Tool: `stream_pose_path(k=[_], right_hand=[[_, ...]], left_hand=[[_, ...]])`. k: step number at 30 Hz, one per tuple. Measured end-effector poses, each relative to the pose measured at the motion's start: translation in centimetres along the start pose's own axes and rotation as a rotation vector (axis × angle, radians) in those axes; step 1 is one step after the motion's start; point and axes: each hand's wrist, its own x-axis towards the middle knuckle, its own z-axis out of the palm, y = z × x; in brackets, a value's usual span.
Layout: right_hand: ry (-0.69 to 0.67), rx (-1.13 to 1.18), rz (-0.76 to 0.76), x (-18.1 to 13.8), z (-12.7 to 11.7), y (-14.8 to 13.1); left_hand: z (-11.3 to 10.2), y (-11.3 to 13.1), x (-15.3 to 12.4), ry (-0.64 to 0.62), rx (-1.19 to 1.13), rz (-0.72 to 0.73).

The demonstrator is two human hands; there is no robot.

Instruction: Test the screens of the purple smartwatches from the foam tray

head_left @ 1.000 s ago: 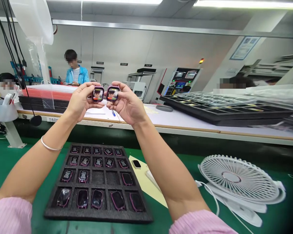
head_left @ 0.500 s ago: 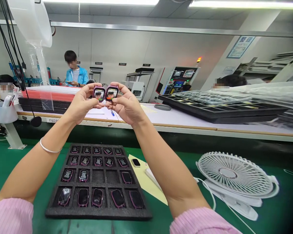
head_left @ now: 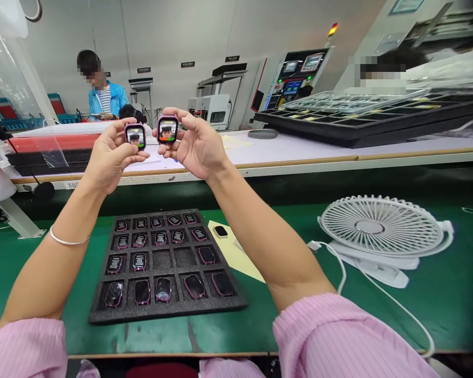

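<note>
Both of my hands are raised above the bench, each gripping a purple smartwatch body by its edges. My left hand pinches one smartwatch, its lit screen toward me. In my right hand is a second smartwatch, also lit, showing a camera-like picture with coloured buttons. A small gap separates the two watches. Below my forearms lies a black foam tray with rows of compartments. Most hold purple watches, several with white text on their screens; two compartments in the third row are bare.
A white fan with a cable lies at right. Beside the tray, a pale watch rests by a yellow sheet. The raised shelf carries stacked black trays. A person in blue stands beyond.
My hands have drawn apart slightly, the left one moving left, so the watches no longer sit side by side. The view has tilted downward. Both watches remain held.
</note>
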Motion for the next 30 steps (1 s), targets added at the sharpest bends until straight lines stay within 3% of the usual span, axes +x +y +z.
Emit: stream_pose_path(k=[15, 30], right_hand=[[0.0, -0.018, 0.04, -0.8, -0.4, 0.2], [-0.069, -0.014, 0.002, -0.4, 0.9, 0.2]], left_hand=[[0.8, -0.3, -0.5, 0.02, -0.03, -0.049], [0.3, -1.3, -0.5, 0.023, -0.079, 0.064]])
